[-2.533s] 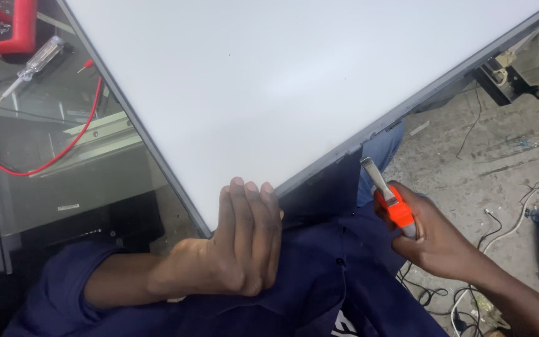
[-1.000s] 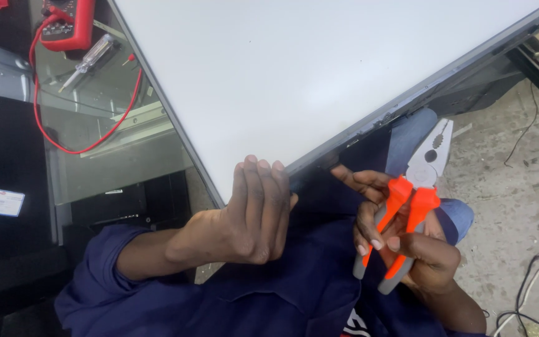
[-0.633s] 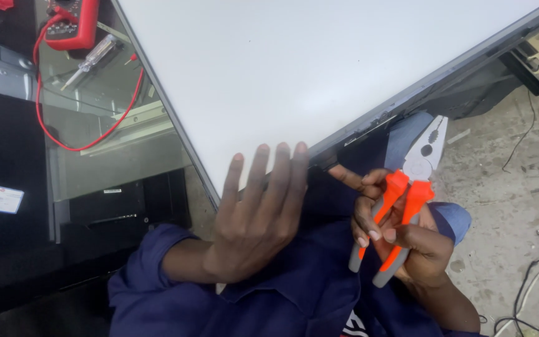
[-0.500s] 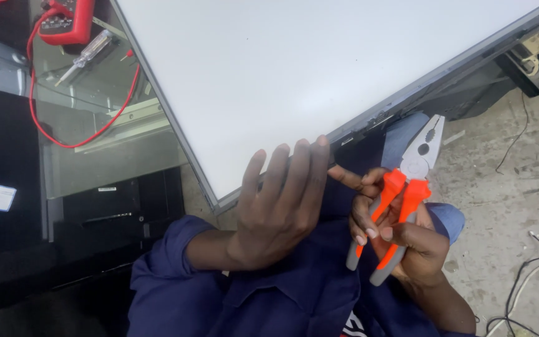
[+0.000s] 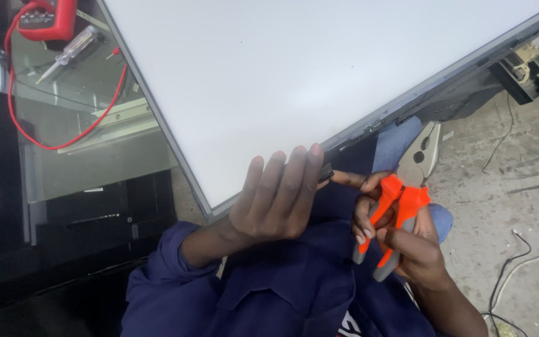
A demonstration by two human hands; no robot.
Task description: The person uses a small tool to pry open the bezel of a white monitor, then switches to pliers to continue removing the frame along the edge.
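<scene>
A large white flat panel (image 5: 319, 68) with a dark frame lies tilted across my lap. My left hand (image 5: 276, 200) grips its near edge, fingers curled over the frame. My right hand (image 5: 397, 234) holds orange-handled pliers (image 5: 400, 200) with the metal jaws pointing up and away from me. The right index finger stretches left and touches the panel's edge right beside the left fingertips. I wear dark blue work clothes.
A glass table (image 5: 76, 112) at the left carries a red multimeter (image 5: 48, 19), its red lead and a tester screwdriver (image 5: 70, 53). A black metal bracket (image 5: 525, 72) sits at the upper right. Loose cables (image 5: 525, 262) lie on the concrete floor.
My right hand brought the pliers up from beside my leg to the panel's edge. My left hand slid right along the frame, meeting the right index finger.
</scene>
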